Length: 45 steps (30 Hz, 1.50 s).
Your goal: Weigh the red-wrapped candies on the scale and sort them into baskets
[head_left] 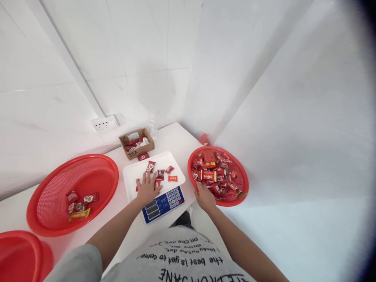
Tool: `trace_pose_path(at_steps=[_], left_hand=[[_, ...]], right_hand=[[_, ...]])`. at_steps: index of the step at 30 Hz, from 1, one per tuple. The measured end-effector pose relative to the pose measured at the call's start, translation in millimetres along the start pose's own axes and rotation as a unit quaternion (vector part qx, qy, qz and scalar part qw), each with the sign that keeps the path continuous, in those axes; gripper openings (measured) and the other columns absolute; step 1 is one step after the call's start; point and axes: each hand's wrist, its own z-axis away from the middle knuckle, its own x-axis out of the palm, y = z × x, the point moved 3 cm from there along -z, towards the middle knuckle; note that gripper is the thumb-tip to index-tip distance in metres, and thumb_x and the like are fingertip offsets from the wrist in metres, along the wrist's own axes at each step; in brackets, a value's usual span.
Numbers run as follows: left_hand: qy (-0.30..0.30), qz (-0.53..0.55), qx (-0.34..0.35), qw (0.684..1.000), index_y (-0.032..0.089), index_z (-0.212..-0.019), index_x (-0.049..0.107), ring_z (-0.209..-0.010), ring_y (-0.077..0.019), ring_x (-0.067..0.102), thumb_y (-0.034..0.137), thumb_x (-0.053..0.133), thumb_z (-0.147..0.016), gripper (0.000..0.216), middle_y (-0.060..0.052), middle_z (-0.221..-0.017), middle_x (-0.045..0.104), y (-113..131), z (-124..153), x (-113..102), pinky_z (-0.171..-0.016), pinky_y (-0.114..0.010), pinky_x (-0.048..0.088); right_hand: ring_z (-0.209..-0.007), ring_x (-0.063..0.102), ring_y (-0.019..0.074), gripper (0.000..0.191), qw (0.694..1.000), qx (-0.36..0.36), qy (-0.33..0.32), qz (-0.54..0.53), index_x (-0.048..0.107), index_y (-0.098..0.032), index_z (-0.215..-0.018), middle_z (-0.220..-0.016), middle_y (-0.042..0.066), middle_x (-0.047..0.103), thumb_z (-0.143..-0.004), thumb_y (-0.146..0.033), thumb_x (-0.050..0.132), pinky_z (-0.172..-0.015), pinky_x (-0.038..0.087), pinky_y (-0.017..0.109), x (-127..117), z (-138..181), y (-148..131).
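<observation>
My left hand [147, 188] lies over the white weighing tray [172, 160] of a digital scale [163, 207], its fingers spread and touching some small wrapped snacks. Around it on the tray are several red packets, among them a bright red packet [173, 178] to the right and a dark red packet [150, 166] at the fingertips. My right hand [205, 197] grips the near-left rim of a red plastic basket [245, 176]. That basket holds a heap of red snack packets [208, 176]. The fingers under its rim are hidden.
On the left stands a larger red basket [53, 196] with several packets at its bottom. Another red basket [20, 254] is cut off at the lower left. A cardboard box [141, 150] of packets sits behind the scale, near the wall socket [105, 123].
</observation>
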Motion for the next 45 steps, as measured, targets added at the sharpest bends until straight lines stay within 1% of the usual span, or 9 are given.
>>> trace_pose_path(at_steps=[3,6,11,15,24,31,34,38,45], left_hand=[[0.01,0.015,0.027,0.999,0.023,-0.146,0.017,-0.139,-0.033,0.007,0.06,0.033,-0.084,0.073,-0.011,-0.153,0.01,-3,-14,-4,-0.106,-0.06,0.011],[0.005,0.03,0.014,0.999,0.024,-0.146,0.015,-0.139,-0.0339,0.005,0.062,0.031,-0.084,0.075,-0.011,-0.153,0.009,2,-30,-12,-0.105,-0.062,0.01],[-0.026,0.054,-0.034,0.998,0.028,-0.145,0.017,-0.139,-0.036,0.006,0.066,0.023,-0.083,0.073,-0.011,-0.153,0.01,28,-54,-16,-0.101,-0.068,0.013],[-0.02,0.038,-0.028,0.999,0.029,-0.144,0.021,-0.138,-0.0379,0.006,0.07,0.023,-0.081,0.076,-0.012,-0.153,0.012,49,-63,-12,-0.101,-0.069,0.008],[0.041,-0.006,0.022,0.999,0.031,-0.141,0.029,-0.138,-0.0375,0.01,0.058,0.028,-0.087,0.061,-0.012,-0.151,0.021,55,-62,-3,-0.102,-0.067,0.008],[0.009,-0.014,0.117,0.993,0.035,-0.141,0.03,-0.139,-0.0334,0.012,0.061,0.027,-0.086,0.061,-0.007,-0.152,0.02,41,-54,-7,-0.105,-0.062,0.005],[0.013,-0.01,0.138,0.99,0.036,-0.141,0.026,-0.139,-0.0335,0.011,0.061,0.027,-0.086,0.061,-0.006,-0.152,0.02,48,-53,-11,-0.105,-0.063,0.003],[0.004,-0.018,0.214,0.977,0.035,-0.141,0.029,-0.139,-0.0311,0.009,0.061,0.027,-0.086,0.06,-0.003,-0.151,0.023,65,-51,-8,-0.108,-0.058,0.0],[-0.02,-0.03,0.188,0.982,0.026,-0.142,0.03,-0.138,-0.0299,0.016,0.058,0.027,-0.088,0.063,-0.008,-0.15,0.024,53,-48,3,-0.109,-0.056,0.007]], right_hand=[[-0.123,0.043,0.0214,0.05,1.0,0.0,0.0,-0.001,0.031,-0.02,-0.139,-0.132,0.012,0.049,-0.092,-0.033,0.032,-0.093,0.038,0.032,0,0,0],[-0.122,0.044,0.0209,0.049,1.0,-0.008,0.009,-0.007,0.032,-0.019,-0.139,-0.131,0.012,0.05,-0.091,-0.032,0.033,-0.093,0.038,0.031,-2,1,-1],[-0.123,0.043,0.0213,0.05,1.0,0.001,0.004,-0.009,0.032,-0.02,-0.139,-0.132,0.012,0.049,-0.091,-0.034,0.033,-0.091,0.04,0.031,-3,1,-1],[-0.123,0.043,0.0213,0.05,1.0,-0.001,0.0,-0.01,0.031,-0.02,-0.139,-0.133,0.012,0.048,-0.091,-0.034,0.034,-0.091,0.039,0.031,-3,1,-1],[-0.122,0.043,0.0218,0.051,1.0,0.011,-0.016,-0.009,0.03,-0.021,-0.14,-0.134,0.011,0.047,-0.091,-0.034,0.033,-0.091,0.039,0.031,-6,2,-4],[-0.12,0.045,0.0217,0.05,1.0,0.005,-0.001,-0.009,0.031,-0.02,-0.139,-0.131,0.012,0.05,-0.092,-0.034,0.032,-0.09,0.04,0.031,-6,3,-4],[-0.119,0.046,0.0225,0.05,1.0,0.008,0.005,-0.006,0.032,-0.02,-0.139,-0.13,0.012,0.051,-0.091,-0.034,0.033,-0.088,0.04,0.031,-4,3,-3],[-0.119,0.047,0.0219,0.05,1.0,0.012,-0.001,-0.003,0.031,-0.022,-0.139,-0.132,0.011,0.049,-0.091,-0.035,0.033,-0.087,0.041,0.03,-2,1,-1],[-0.117,0.048,0.0221,0.049,1.0,0.01,0.004,0.007,0.031,-0.022,-0.139,-0.13,0.011,0.05,-0.092,-0.036,0.033,-0.086,0.042,0.031,-1,2,0]])
